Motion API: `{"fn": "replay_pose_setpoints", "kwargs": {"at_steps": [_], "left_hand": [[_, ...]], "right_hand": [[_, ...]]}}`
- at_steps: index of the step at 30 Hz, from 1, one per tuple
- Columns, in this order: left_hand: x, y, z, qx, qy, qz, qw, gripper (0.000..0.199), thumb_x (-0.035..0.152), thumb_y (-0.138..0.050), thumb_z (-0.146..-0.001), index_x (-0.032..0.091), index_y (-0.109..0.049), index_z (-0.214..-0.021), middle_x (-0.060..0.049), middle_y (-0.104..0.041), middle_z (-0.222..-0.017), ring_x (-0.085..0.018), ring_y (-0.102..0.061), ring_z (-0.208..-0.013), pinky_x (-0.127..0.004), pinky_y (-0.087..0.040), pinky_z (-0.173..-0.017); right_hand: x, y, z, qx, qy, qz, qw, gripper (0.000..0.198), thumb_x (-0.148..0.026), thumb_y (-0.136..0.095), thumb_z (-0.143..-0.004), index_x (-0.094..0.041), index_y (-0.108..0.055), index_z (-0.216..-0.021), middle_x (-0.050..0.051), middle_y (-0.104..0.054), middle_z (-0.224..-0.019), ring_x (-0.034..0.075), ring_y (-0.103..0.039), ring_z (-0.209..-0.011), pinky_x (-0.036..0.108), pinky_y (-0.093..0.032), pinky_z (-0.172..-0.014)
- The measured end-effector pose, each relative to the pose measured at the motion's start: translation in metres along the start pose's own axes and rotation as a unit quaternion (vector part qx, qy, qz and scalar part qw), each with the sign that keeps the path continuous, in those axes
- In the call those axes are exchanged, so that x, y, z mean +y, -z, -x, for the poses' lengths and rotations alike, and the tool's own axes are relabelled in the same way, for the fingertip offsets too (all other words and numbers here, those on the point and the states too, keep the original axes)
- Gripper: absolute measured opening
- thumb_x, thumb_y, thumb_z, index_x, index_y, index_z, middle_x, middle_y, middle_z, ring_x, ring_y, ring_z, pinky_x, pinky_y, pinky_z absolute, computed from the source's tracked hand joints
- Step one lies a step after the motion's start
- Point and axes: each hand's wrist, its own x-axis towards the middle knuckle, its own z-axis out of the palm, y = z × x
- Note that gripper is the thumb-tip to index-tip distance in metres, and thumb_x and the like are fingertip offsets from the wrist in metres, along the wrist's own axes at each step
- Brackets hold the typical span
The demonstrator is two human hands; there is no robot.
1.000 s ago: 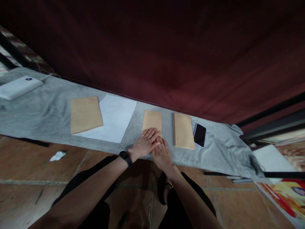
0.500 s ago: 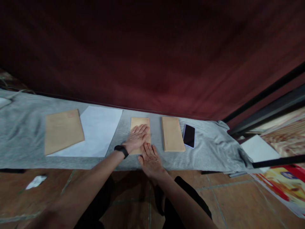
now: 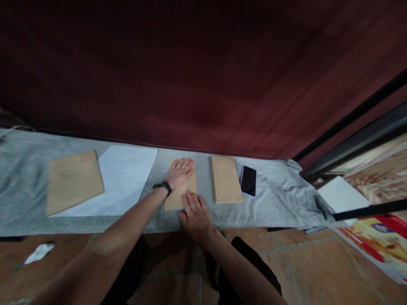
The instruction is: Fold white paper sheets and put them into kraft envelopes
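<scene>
A brown paper envelope (image 3: 173,198) lies flat on the grey cloth in front of me. My left hand (image 3: 179,173), with a black band at its wrist, rests palm down on the envelope's upper part, fingers stretched out. Flat across the lower right corner lies my right hand (image 3: 197,216), its fingers extended and its thumb apart. Neither hand grips anything. To the right sits a stack of brown envelopes (image 3: 226,180). On the left, a larger brown envelope pile (image 3: 74,182) partly covers a white sheet of paper (image 3: 129,178).
A phone (image 3: 248,181) with a dark screen lies right of the stack. Grey cloth (image 3: 276,195) covers the narrow bench, and a dark red curtain (image 3: 190,84) hangs behind it. Black metal bars (image 3: 356,114) and a colourful printed box (image 3: 378,243) are at the right.
My left hand has slid up towards the envelope's far edge, and its fingers are now further from my right hand. The view has shifted slightly to the right.
</scene>
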Motion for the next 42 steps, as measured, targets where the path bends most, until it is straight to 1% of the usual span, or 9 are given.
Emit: {"fn": "replay_pose_setpoints", "kwargs": {"at_steps": [4, 8, 12, 17, 25, 30, 34, 38, 42], "left_hand": [[0.001, -0.003, 0.019, -0.009, -0.031, -0.003, 0.999, 0.059, 0.044, -0.022, -0.103, 0.026, -0.030, -0.158, 0.000, -0.029, -0.166, -0.024, -0.018, -0.155, -0.047, -0.009, -0.124], [0.006, -0.003, 0.050, -0.020, -0.054, 0.003, 0.998, 0.056, 0.042, -0.021, -0.103, 0.030, -0.028, -0.158, 0.003, -0.028, -0.166, -0.021, -0.017, -0.155, -0.046, -0.009, -0.125], [0.013, 0.001, 0.085, -0.032, -0.064, 0.014, 0.997, 0.056, 0.040, -0.016, -0.105, 0.028, -0.025, -0.159, 0.002, -0.028, -0.166, -0.020, -0.016, -0.155, -0.045, -0.011, -0.125], [0.024, 0.004, 0.125, -0.045, -0.050, 0.002, 0.998, 0.060, 0.047, -0.017, -0.105, 0.022, -0.024, -0.159, -0.002, -0.025, -0.167, -0.021, -0.015, -0.156, -0.044, -0.012, -0.125], [0.035, -0.002, 0.173, 0.001, -0.040, -0.036, 0.999, 0.067, 0.054, -0.023, -0.103, 0.016, -0.030, -0.158, -0.010, -0.030, -0.165, -0.023, -0.023, -0.154, -0.047, -0.017, -0.125], [0.042, -0.003, 0.180, 0.058, 0.027, -0.047, 0.997, 0.064, 0.047, -0.028, -0.103, 0.010, -0.037, -0.154, -0.018, -0.031, -0.163, -0.028, -0.027, -0.152, -0.046, -0.023, -0.123], [0.037, 0.005, 0.172, 0.063, 0.090, -0.052, 0.993, 0.061, 0.046, -0.035, -0.102, 0.011, -0.042, -0.151, -0.022, -0.035, -0.160, -0.035, -0.035, -0.148, -0.049, -0.030, -0.118], [0.029, 0.012, 0.164, 0.058, 0.094, -0.057, 0.992, 0.058, 0.045, -0.042, -0.100, 0.011, -0.048, -0.147, -0.023, -0.045, -0.154, -0.036, -0.045, -0.140, -0.049, -0.040, -0.108], [0.026, 0.014, 0.162, 0.073, 0.083, -0.036, 0.993, 0.052, 0.040, -0.049, -0.097, 0.016, -0.052, -0.143, -0.019, -0.054, -0.145, -0.033, -0.052, -0.127, -0.044, -0.045, -0.099]], "right_hand": [[0.000, 0.000, 0.000, -0.010, -0.007, -0.013, 1.000, 0.059, -0.044, -0.042, -0.104, -0.012, -0.039, -0.153, 0.013, -0.040, -0.159, 0.027, -0.036, -0.148, 0.045, -0.028, -0.122], [-0.001, 0.000, 0.001, -0.017, -0.015, -0.013, 1.000, 0.058, -0.040, -0.045, -0.103, -0.011, -0.040, -0.153, 0.014, -0.039, -0.159, 0.027, -0.035, -0.148, 0.046, -0.026, -0.123], [-0.001, 0.000, 0.003, -0.021, -0.014, -0.010, 1.000, 0.054, -0.034, -0.043, -0.104, -0.008, -0.043, -0.150, 0.015, -0.042, -0.157, 0.026, -0.036, -0.148, 0.046, -0.024, -0.124], [0.002, 0.002, 0.006, -0.021, -0.011, -0.004, 1.000, 0.050, -0.031, -0.041, -0.104, -0.007, -0.047, -0.147, 0.014, -0.045, -0.155, 0.025, -0.038, -0.147, 0.045, -0.025, -0.124], [0.009, 0.006, 0.007, -0.003, -0.036, 0.019, 0.999, 0.052, -0.028, -0.043, -0.103, -0.010, -0.041, -0.152, 0.013, -0.043, -0.157, 0.025, -0.040, -0.145, 0.043, -0.029, -0.120], [0.009, 0.013, -0.001, 0.011, -0.109, 0.030, 0.994, 0.048, -0.030, -0.044, -0.103, -0.015, -0.048, -0.148, 0.013, -0.051, -0.152, 0.027, -0.048, -0.137, 0.045, -0.036, -0.114], [0.002, 0.018, -0.011, 0.009, -0.179, 0.040, 0.983, 0.044, -0.036, -0.052, -0.098, -0.016, -0.058, -0.138, 0.017, -0.060, -0.137, 0.031, -0.055, -0.122, 0.044, -0.045, -0.100], [-0.001, 0.015, -0.022, 0.036, -0.226, 0.008, 0.973, 0.038, -0.034, -0.057, -0.093, -0.015, -0.064, -0.125, 0.017, -0.063, -0.121, 0.031, -0.057, -0.111, 0.044, -0.047, -0.093], [0.007, 0.008, -0.035, 0.072, -0.259, -0.099, 0.958, 0.027, -0.023, -0.062, -0.085, -0.015, -0.067, -0.110, 0.016, -0.065, -0.112, 0.031, -0.057, -0.112, 0.044, -0.047, -0.098]]}}
